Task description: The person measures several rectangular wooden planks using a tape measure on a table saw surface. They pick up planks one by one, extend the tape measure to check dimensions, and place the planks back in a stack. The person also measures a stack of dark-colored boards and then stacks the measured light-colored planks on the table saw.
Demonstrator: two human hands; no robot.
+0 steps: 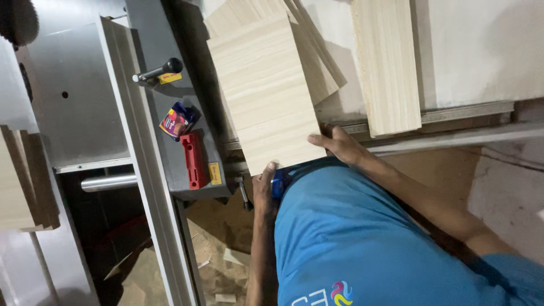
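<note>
Pale wood panel (263, 93) on grey saw table (79, 102), sawdust floor (218, 232) below.

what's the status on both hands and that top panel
Left hand and right hand grip near corners of pale wood panel. Panel rests atop stacked boards. Nothing blocking it.

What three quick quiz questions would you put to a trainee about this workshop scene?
1. True or false: the left hand and the right hand both hold the pale wood panel.
2. The block beside the snack packet on the grey machine table is: A red, B green, C black?
3. Fill in: the person's shirt is ____.
Key: 1 true; 2 A; 3 blue.
</note>
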